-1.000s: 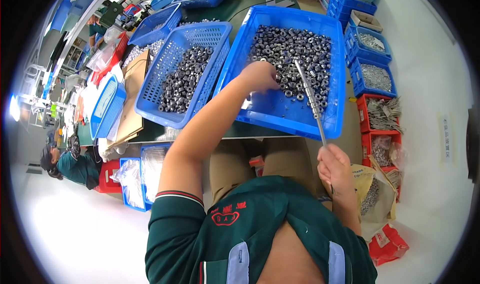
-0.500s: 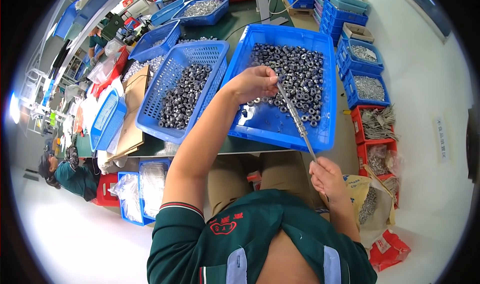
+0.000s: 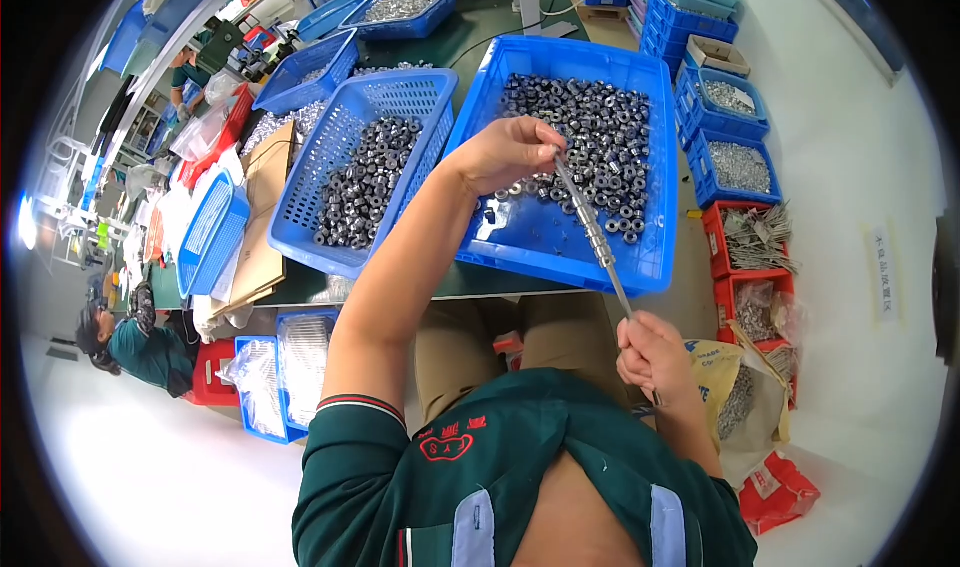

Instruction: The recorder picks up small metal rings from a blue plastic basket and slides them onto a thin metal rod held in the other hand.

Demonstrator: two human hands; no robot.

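Near the centre of the frame the left hand [image 3: 510,152] was closed in a pinch at the upper tip of a thin metal rod [image 3: 597,242], its fingers bunched around the small dark ring-shaped parts there; whether it gripped the rod itself or only a part on it could not be told. The rod slanted from that hand down and to the right, with several rings threaded along its upper half, to the right hand [image 3: 655,359] in the lower right of the middle, which was clenched in a fist around the rod's lower end. The upper stretch of the rod lay above a solid blue tray [image 3: 655,262] at upper centre, which held a heap of the same dark metal rings [image 3: 600,132] in its far half, while its near floor was mostly bare. Just left of it, touching side to side, stood a perforated blue basket [image 3: 300,192] with a smaller pile of rings. Both sat on a dark green table [image 3: 460,27]. At the right edge of the frame were smaller blue bins [image 3: 735,162] of silvery parts and red bins [image 3: 750,242] below them. At the left edge another person in a green top [image 3: 140,347] was crouched low on the pale floor.
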